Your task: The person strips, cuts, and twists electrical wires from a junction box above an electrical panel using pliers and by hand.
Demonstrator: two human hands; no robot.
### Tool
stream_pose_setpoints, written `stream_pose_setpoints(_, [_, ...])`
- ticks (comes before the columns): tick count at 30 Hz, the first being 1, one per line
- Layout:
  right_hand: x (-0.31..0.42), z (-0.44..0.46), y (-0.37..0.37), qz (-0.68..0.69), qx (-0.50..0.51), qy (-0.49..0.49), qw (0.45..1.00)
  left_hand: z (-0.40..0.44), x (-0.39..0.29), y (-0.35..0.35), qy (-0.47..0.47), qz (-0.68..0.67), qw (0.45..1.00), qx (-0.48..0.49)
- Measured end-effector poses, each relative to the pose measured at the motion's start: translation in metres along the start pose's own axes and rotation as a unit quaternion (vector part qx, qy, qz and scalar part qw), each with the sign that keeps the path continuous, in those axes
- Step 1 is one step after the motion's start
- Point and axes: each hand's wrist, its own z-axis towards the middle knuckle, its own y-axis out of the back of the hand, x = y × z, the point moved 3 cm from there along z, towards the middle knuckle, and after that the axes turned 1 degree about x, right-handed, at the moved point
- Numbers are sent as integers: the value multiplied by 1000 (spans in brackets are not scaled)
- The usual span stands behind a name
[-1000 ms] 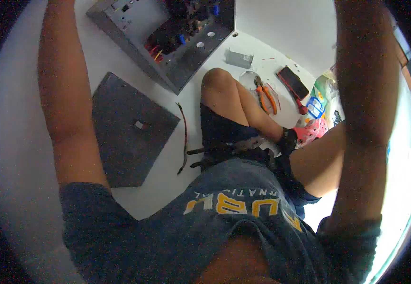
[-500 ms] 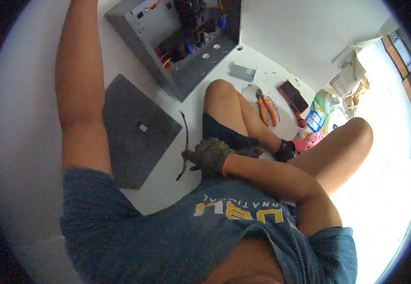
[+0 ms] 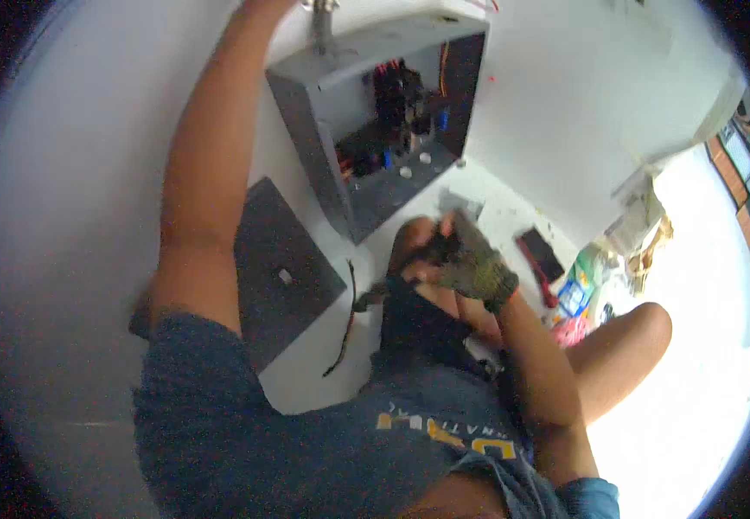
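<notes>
My right hand [image 3: 472, 266], in a dark mottled glove with bare fingertips, is over my bent knee, blurred by motion. Its thumb and fingers look apart, with a dark patch between them that I cannot make out clearly. To the left of that knee is a thin dark cable [image 3: 351, 324], apart from the hand. My left arm [image 3: 206, 186] stretches up past the grey metal case [image 3: 327, 160], and its hand is beyond the top edge. Inside the open case are black parts [image 3: 399, 91] and coloured wires.
A dark flat panel [image 3: 284, 251] with a small pale square lies beside the case. To the right are a phone [image 3: 541, 251] with a red thing next to it, and plastic bags [image 3: 578, 294]. A small grey metal piece [image 3: 463, 204] lies behind my right hand.
My right hand has let go of the cable and moved up and right, now hiding where the orange-handled pliers lay. The view has shifted, so the case appears lower and further right.
</notes>
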Motion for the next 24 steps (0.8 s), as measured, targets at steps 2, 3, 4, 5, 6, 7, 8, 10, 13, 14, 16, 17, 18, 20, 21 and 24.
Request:
stream_pose_setpoints(2, [-65, -20, 47, -105, -29, -114, 987, -2, -1, 3, -98, 5, 995, -29])
stream_pose_setpoints(3, [-106, -36, 78, -102, -51, -135, 984, 0, 1, 4, -62, 24, 998, 0])
stream_pose_setpoints(4, [-110, -53, 95, -177, -78, -214, 957, 1, 1, 4, -68, -9, 998, -2])
stream_pose_setpoints(5, [-152, -75, 112, -121, -59, -190, 973, 0, 3, 2, -75, -44, 996, -3])
stream_pose_setpoints(6, [-189, -82, 125, -64, -39, -166, 983, 0, 1, 4, -111, -11, 994, -20])
stream_pose_setpoints(7, [-163, -78, 114, -218, -16, -182, 959, 0, 1, 5, -112, -7, 993, -25])
stream_pose_setpoints(8, [-152, -75, 105, -398, 25, -173, 901, -1, 0, 4, -104, -30, 994, -20])
stream_pose_setpoints(10, [-142, -61, 83, -568, 64, -152, 806, -1, -5, 7, -98, -34, 995, -15])
stream_pose_setpoints(13, [-133, -42, 42, -755, 193, -142, 610, 0, -13, 12, -74, 4, 997, 25])
stream_pose_setpoints(14, [-112, -41, 26, -726, 187, -141, 646, -1, -10, 9, -103, -5, 995, -9])
stream_pose_setpoints(16, [-88, -46, 6, -675, 101, -77, 727, 0, -10, 11, -98, 8, 995, 1])
stream_pose_setpoints(17, [-84, -46, 7, -676, 99, -75, 726, 0, -11, 11, -88, 23, 996, 14])
stream_pose_setpoints(18, [-81, -43, 6, -651, 128, -79, 744, 1, -12, 12, -91, 24, 995, 12])
stream_pose_setpoints(20, [-84, -38, 4, -623, 158, -80, 762, -1, -13, 15, -74, 0, 997, 27])
stream_pose_setpoints(21, [-93, -38, 9, -623, 140, -130, 759, -2, -12, 16, -73, -1, 997, 27])
stream_pose_setpoints(24, [-60, -18, 21, -577, -35, -110, 809, -3, -3, 15, -87, -31, 996, 10])
